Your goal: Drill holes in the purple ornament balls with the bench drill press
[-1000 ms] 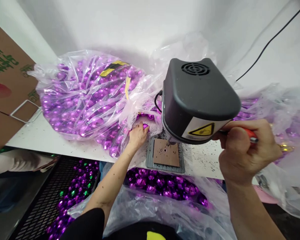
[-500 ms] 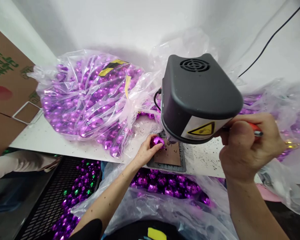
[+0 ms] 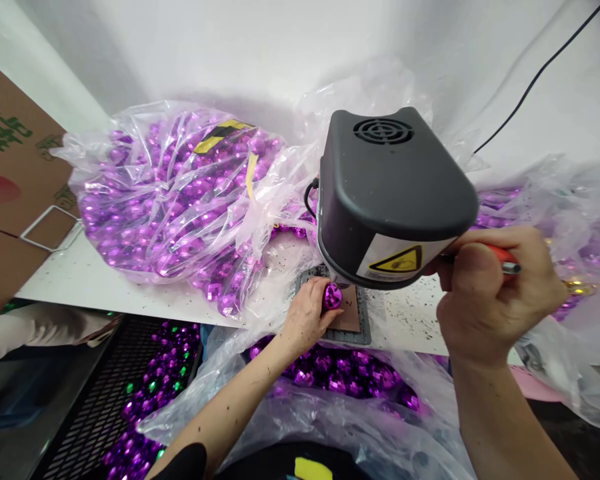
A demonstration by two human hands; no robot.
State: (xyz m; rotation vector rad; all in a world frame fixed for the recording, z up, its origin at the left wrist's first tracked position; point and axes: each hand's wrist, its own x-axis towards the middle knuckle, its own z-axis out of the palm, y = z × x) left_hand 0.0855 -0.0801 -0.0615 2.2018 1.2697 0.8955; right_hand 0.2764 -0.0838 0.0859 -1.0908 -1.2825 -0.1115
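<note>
Left hand is closed in a grip on 1 faceted purple ball, fingers wrapped around its left side, holding it down on the brown pad of the machine's grey base plate. The ball sits at the pad's 9 o'clock edge, right under the nose of the dark grey machine head, which hangs over the plate with its round vent on top and a yellow warning triangle sticker on the front face.

Right hand is at 3 o'clock of the machine head, fist closed in a grip around a red-handled lever; only the red end and its metal tip poke out past the thumb. How far the lever is pulled, I cannot tell.

At 10 o'clock from the ball, a big clear plastic bag stuffed with purple balls lies on the white table, its open mouth spilling toward the machine. Another clear bag of purple balls hangs below the table's near edge, at 6 o'clock of the base plate. More plastic with purple balls is heaped at 3 o'clock, behind the right hand. A brown cardboard box stands at the far left, and a black cable runs up the white wall at 1 o'clock. Dark specks are scattered over the table around the plate.
</note>
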